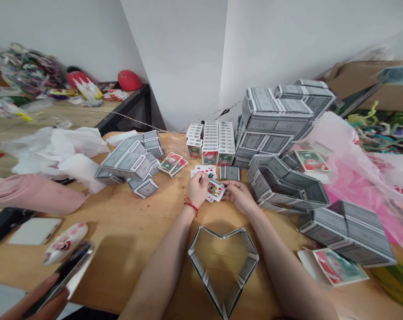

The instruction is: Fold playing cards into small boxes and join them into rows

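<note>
My left hand point(198, 190), with a red string bracelet at the wrist, is closed on a few face-up playing cards point(215, 190), a picture card on top. My right hand point(239, 194) pinches the right edge of the same cards. Just behind them more face-up cards point(206, 169) lie on the table, beside a grey-backed stack of cards point(230, 173). Between my forearms stands a heart-shaped frame point(253, 258) made of grey-backed cards, its middle hollow.
Rows of card boxes point(210, 141) stand at the back. Folded-card structures rise at right point(264, 111) and left point(124, 158). Another person's hand point(50, 295) holds a phone point(66, 271) at lower left. A pink plastic bag point(351, 164) lies at right.
</note>
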`<state>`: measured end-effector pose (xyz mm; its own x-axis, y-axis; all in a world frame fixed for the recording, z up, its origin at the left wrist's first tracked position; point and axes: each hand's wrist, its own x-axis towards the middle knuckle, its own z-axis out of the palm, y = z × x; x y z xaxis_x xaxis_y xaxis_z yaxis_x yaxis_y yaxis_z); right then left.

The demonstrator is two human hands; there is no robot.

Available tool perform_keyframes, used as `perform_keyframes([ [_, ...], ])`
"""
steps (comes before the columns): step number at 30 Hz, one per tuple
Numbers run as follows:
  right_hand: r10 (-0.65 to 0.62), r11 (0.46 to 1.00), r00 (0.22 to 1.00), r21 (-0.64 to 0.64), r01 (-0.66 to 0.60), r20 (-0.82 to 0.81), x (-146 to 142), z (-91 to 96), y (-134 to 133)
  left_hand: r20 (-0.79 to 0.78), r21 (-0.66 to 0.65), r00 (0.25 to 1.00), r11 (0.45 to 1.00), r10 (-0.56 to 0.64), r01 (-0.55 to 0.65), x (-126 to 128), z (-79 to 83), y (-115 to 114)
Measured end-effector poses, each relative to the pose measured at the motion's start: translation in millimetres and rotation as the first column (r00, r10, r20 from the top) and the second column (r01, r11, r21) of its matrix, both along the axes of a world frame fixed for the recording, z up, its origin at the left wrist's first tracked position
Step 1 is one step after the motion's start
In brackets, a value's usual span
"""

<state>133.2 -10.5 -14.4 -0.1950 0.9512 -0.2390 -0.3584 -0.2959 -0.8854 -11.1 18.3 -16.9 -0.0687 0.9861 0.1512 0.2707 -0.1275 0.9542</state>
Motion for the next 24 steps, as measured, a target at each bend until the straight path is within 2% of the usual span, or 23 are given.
perform_keyframes([
  [3,-0.066,0.996,0.992,0.072,0.058,0.108,-3,-6.0,2,-0.001,0.02,1.0,1.0,0.007,-0.007,0,-0.2,1],
  [7,-0.227,0.964,0.919,0.208,0.166,0.321,-2,-12.0,7,-0.021,0.051,0.999,0.998,-0.046,0.047,1,-0.7,0],
  [10,-0.302,0.929,0.86,0.328,0.17,0.411,1,-11.2,9,-0.071,0.063,0.993,0.993,-0.091,0.096,2,-0.7,-2],
  [13,-0.32,0.905,0.841,0.402,0.136,0.435,1,-8.7,7,-0.078,0.053,0.992,0.993,-0.1,0.104,2,-1.3,-2],
  [18,-0.336,0.901,0.82,0.413,0.136,0.463,0,-8.7,5,0.025,-0.037,0.989,0.989,-0.145,0.146,-1,-5.0,2],
  [24,-0.444,0.88,0.762,0.392,0.27,0.472,5,-12.7,5,0.063,-0.108,0.973,0.967,-0.223,0.229,-4,-3.1,4],
])
